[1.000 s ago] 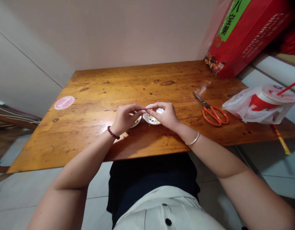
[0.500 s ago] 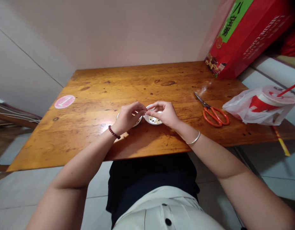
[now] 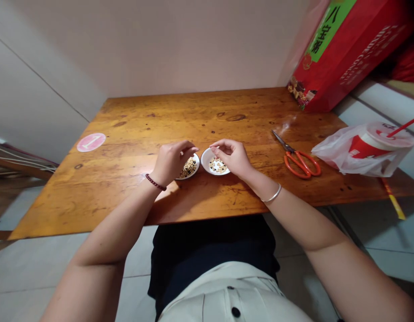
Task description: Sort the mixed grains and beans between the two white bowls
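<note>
At the near edge of the bench (image 3: 139, 129), dark cloth (image 3: 213, 241) over the lap, beaded bracelet (image 3: 156, 182) on the left wrist, metal bangle (image 3: 273, 195) on the right. Just beyond, two white bowls side by side, near-touching: left bowl (image 3: 197, 158) partly hidden by the left hand (image 3: 173, 162), well stocked with mixed grains (image 3: 189, 168); right bowl (image 3: 206, 156) sparser, pale and dark bits scattered. Fingers of both hands curl inward, tips facing across a small gap; cannot tell whether either pinches a grain. Key relation: each bowl sits below its own hand, the grains lying bodyward of the fingertips; the right hand (image 3: 234, 160) is nearer the right bowl. Bowls round, no long axis. Off right, scissors (image 3: 289, 148), handles toward the person; then bagged cup (image 3: 371, 144); farthest, red carton (image 3: 347, 62) near the wall.
</note>
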`<control>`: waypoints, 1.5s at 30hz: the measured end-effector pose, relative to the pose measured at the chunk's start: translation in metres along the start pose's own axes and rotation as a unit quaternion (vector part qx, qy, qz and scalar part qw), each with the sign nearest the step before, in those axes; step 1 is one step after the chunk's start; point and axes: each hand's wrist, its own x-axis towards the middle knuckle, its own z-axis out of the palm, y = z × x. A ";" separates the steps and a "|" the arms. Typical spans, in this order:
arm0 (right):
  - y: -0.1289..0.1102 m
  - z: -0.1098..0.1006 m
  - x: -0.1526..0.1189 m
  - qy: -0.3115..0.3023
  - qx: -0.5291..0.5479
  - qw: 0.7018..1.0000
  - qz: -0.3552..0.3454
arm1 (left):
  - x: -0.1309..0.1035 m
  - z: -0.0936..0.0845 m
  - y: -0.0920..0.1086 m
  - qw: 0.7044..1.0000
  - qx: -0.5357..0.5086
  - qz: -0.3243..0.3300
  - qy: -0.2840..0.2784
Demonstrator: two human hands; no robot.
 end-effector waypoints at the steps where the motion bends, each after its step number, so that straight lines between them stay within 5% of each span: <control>1: 0.000 0.000 0.001 0.000 0.005 1.000 0.007 | 0.001 -0.001 -0.001 1.000 0.015 0.002 0.002; 12: -0.001 0.001 -0.002 -0.044 0.023 0.998 0.040 | 0.001 0.001 0.003 0.999 0.027 0.034 0.018; 26: -0.004 -0.002 -0.001 -0.045 -0.095 0.994 -0.030 | 0.001 -0.001 0.007 0.997 -0.014 0.075 -0.006; 35: -0.007 0.001 -0.005 -0.047 -0.078 0.996 -0.014 | 0.001 0.004 0.011 0.986 -0.164 -0.037 -0.016; 45: -0.012 -0.001 -0.007 -0.050 -0.078 0.995 -0.048 | 0.001 0.003 0.013 0.983 -0.178 -0.033 -0.025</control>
